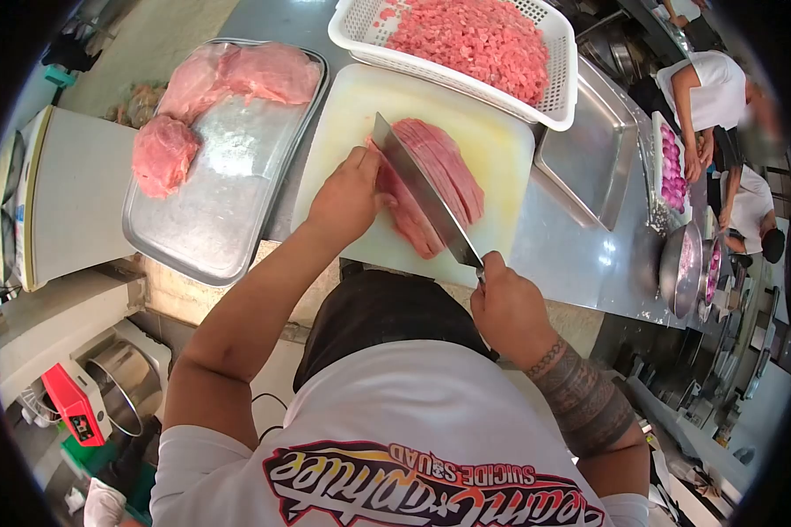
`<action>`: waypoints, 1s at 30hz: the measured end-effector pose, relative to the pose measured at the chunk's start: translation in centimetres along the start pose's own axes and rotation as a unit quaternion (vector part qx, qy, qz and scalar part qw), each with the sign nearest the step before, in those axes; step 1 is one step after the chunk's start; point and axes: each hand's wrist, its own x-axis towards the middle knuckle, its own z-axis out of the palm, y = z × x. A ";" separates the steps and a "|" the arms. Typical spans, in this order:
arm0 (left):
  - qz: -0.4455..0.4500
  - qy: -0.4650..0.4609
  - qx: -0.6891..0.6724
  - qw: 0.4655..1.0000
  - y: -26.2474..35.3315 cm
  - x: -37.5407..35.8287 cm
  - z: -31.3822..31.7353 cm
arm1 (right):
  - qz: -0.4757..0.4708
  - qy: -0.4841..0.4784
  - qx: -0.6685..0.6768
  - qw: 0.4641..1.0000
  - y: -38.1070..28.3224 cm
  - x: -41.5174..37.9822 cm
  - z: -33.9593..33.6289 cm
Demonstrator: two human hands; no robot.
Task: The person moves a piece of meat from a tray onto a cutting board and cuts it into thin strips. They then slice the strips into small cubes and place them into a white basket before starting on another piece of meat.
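A piece of raw meat (419, 230) lies on the white cutting board (334, 114), partly cut into long strips (439, 162). My right hand (511, 307) is closed around the handle of a large kitchen knife (426, 193). The blade stands in the meat, between the strips and the part nearer me. With curled fingers, my left hand (347, 198) grips the meat's near left end, close beside the blade's tip. Part of that end is hidden under the fingers.
Behind the board, a white perforated basket (347, 35) holds diced meat (475, 44). Larger meat pieces (237, 79) rest on a metal tray (228, 176) at left. To the right are a metal pan (580, 167) and a wok (679, 268). Co-workers (712, 92) stand beside purple onions (672, 167).
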 end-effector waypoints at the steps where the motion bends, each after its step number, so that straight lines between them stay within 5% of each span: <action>1: 0.004 0.005 -0.003 1.000 -0.1 0.1 0.1 | 0.002 -0.009 -0.003 1.000 -0.2 0.0 -0.2; 9: 0.006 -0.015 -0.027 1.000 -0.2 0.1 -0.1 | 0.001 -0.052 0.010 0.999 -1.0 1.9 -0.4; 23: 0.045 0.028 -0.026 0.998 -2.0 0.1 1.4 | -0.037 0.062 0.064 0.995 -4.5 11.7 4.2; 27: 0.001 0.002 -0.042 0.999 -0.7 -0.1 0.9 | -0.099 0.062 0.011 0.993 -3.7 7.6 0.9; 30: 0.000 0.003 -0.044 0.999 -0.8 -0.2 1.0 | -0.027 -0.021 -0.032 0.999 -2.1 1.3 -0.4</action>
